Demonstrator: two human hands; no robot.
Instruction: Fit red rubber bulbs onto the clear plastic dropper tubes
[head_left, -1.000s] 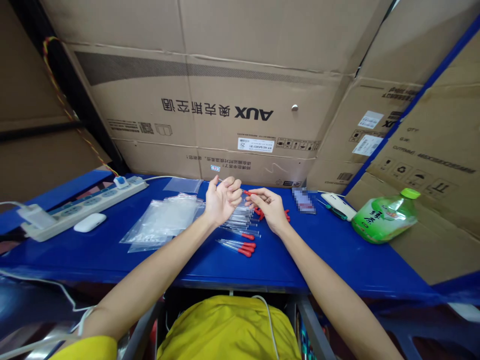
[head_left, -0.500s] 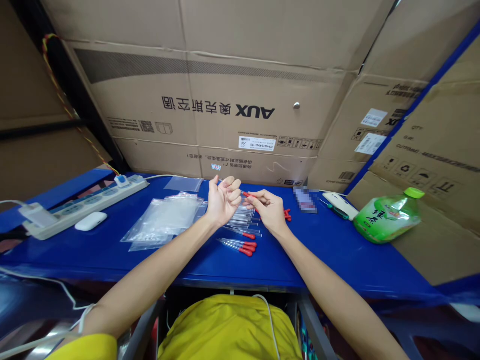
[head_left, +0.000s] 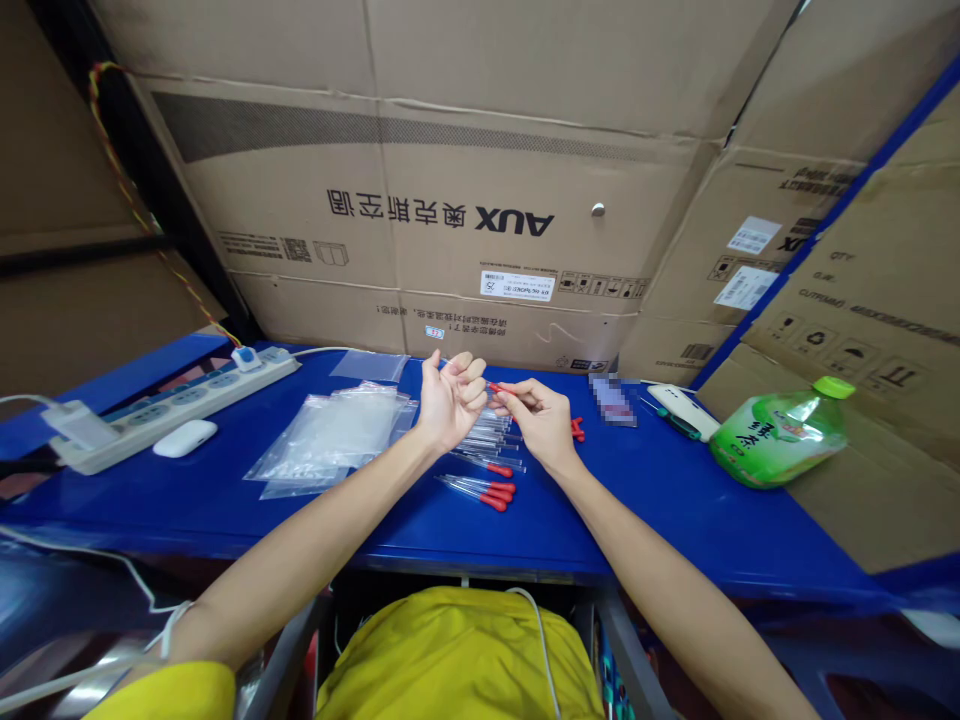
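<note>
My left hand [head_left: 448,400] is raised palm-up above the blue table [head_left: 660,500], fingers curled round a thin clear dropper. My right hand [head_left: 538,418] is just to its right, fingers pinched on the red bulb end of a dropper [head_left: 496,388] that points toward the left hand. Under both hands lies a row of clear glass droppers with red bulbs [head_left: 487,447]. A few more droppers [head_left: 480,490] lie nearer to me. A pile of clear plastic bags [head_left: 330,435] rests left of my left hand.
A white power strip [head_left: 180,400] and a white earbud case [head_left: 185,437] sit at the far left. At the right are a green bottle on its side [head_left: 780,432], a white device [head_left: 682,411] and a small packet [head_left: 611,398]. Cardboard boxes [head_left: 465,200] wall the back and right.
Both hands have stayed close together above the droppers, shifting only slightly. The view has drifted a little.
</note>
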